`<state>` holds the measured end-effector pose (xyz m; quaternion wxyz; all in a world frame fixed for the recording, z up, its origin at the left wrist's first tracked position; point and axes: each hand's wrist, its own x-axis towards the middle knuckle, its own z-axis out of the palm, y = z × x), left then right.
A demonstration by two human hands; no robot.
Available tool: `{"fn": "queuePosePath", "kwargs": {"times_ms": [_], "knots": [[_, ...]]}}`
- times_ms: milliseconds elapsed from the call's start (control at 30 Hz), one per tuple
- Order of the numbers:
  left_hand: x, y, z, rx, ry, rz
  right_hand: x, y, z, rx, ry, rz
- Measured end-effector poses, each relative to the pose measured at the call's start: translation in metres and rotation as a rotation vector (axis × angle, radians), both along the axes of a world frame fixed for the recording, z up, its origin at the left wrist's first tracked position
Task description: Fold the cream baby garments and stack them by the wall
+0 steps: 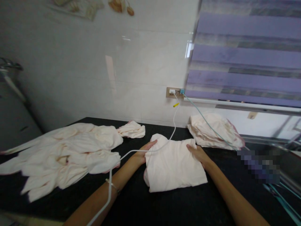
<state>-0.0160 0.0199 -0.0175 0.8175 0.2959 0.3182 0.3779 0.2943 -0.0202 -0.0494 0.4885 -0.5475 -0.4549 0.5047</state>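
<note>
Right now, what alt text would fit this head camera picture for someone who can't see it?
Two bare hands, left hand and right hand, press the sides of a folded pale cloth on a black counter. Loose cloths lie left, a folded stack behind right.

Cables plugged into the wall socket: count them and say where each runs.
2. The white cable drops from the wall socket across the folded cloth past the left hand. The teal cable runs right over the cloth stack.

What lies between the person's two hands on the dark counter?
In the head view, a folded pale cloth fills the stretch between the left hand and the right hand. A white cable crosses its upper left corner.
</note>
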Motion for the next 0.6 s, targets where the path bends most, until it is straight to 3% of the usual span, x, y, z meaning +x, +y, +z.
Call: {"fn": "queuePosePath", "kwargs": {"times_ms": [333, 600], "knots": [[0.003, 0.000, 0.006, -0.045, -0.007, 0.008, 0.004, 0.005, -0.005, -0.012, 0.096, -0.076], [0.003, -0.002, 0.008, -0.078, 0.007, 0.023, -0.003, -0.012, 0.015, -0.033, 0.141, 0.013]]}}
